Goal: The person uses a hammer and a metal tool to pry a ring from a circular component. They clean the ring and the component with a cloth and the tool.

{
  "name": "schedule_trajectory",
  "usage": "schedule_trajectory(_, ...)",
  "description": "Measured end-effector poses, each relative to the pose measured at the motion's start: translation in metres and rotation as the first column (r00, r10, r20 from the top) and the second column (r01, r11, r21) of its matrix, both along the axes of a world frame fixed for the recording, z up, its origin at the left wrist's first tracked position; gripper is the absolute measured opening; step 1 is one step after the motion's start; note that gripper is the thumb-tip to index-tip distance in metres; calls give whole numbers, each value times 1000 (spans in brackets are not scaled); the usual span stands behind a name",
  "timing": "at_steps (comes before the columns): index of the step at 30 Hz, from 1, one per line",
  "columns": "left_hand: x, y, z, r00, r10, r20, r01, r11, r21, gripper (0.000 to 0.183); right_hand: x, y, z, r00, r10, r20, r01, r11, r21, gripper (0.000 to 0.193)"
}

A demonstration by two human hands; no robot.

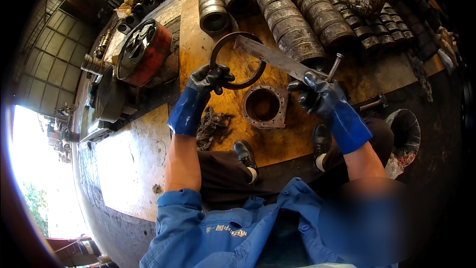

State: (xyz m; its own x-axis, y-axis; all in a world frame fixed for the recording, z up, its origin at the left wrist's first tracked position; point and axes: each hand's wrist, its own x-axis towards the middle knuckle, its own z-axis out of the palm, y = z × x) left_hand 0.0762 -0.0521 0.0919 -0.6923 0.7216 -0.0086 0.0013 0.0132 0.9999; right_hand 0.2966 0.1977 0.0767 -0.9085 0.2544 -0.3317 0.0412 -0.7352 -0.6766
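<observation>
Above an oily workshop floor (218, 54): left hand (210, 79) clamped on a thin metal ring (237, 60), held up so the right hand's (320, 97) tightly gripped flat blade (277, 58) crosses it.

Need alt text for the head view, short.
A person in gloves holds a thin metal ring in the left hand and a flat metal blade in the right hand, the blade laid across the ring. Below sits a square flanged part; rows of metal rings lie beyond.
</observation>
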Motion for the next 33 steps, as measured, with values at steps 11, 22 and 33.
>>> schedule_trajectory(11,-2,4,2,997,76,-23,-74,996,55,29,11,-1,14,992,2,124,-13,996,88,36)
schedule_trajectory(22,14,27,-25,999,-17,-51,10,991,-134,29,-8,6,-27,993,-110,31,108,992,66,38)
schedule_trajectory(33,4,10,0,793,-257,552,-253,685,683,14,2,-1,10,932,-232,-277,164,954,-250,36)
